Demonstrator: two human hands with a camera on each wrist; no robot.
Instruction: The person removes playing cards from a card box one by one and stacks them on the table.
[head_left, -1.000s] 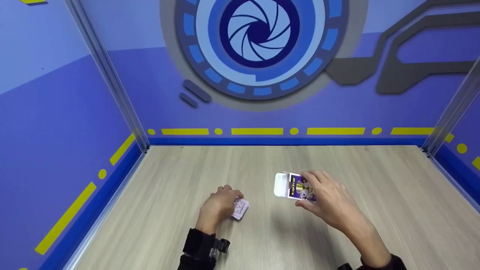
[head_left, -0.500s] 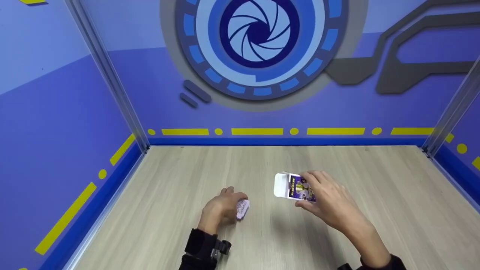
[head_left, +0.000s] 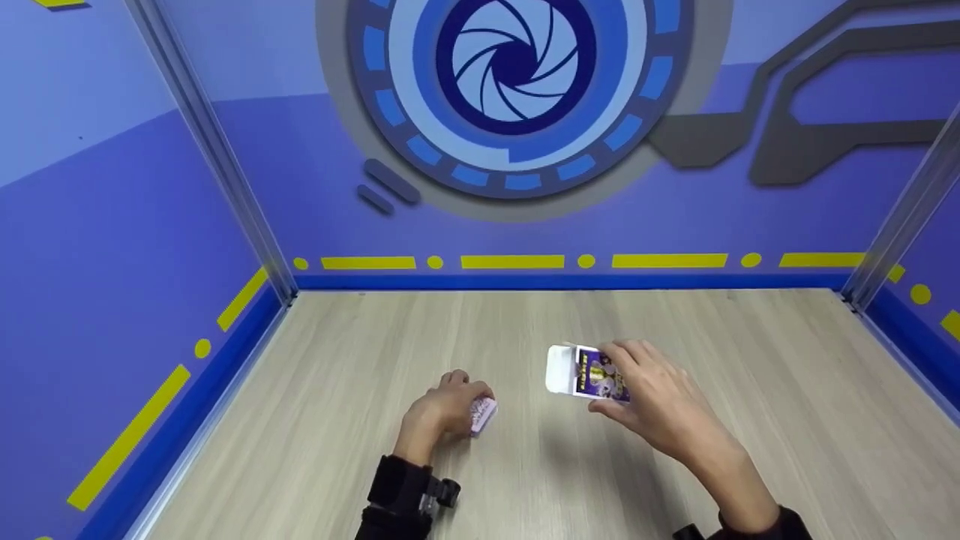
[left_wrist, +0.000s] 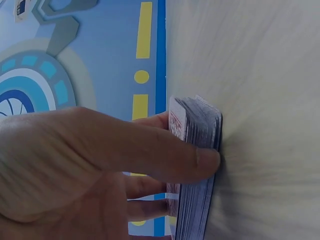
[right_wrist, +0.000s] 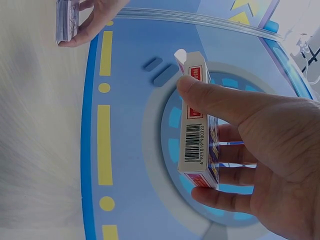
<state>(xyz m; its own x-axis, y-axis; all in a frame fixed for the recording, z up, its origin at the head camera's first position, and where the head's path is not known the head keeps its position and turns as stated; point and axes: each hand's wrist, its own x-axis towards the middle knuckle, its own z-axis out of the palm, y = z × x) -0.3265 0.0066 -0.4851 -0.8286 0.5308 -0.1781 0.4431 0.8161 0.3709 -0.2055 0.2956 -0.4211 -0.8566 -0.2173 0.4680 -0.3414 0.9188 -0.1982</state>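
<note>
A deck of playing cards [head_left: 484,415] is gripped by my left hand [head_left: 444,409], low over the table at centre left. In the left wrist view the thumb lies along the edges of the deck [left_wrist: 197,200], whose cards are slightly uneven, and fingers reach round the far side. My right hand [head_left: 664,394] holds a small purple-and-white card box [head_left: 598,375] above the table. Its white end flap stands open, pointing left toward the deck. From the right wrist, a barcode shows on the narrow side of the box [right_wrist: 192,142], with the thumb pressed near the flap end.
Both hands are over a pale wood-grain table [head_left: 540,480]. Blue-purple printed panels [head_left: 517,232] with yellow dashes stand at the back and sides, joined by metal corner posts [head_left: 225,165]. A black strap with a small camera [head_left: 412,484] sits on the left wrist.
The left hand has shifted slightly on the deck, which tilted and then settled back a little, with its fingers covering more of it. The right hand and the box stay in place.
</note>
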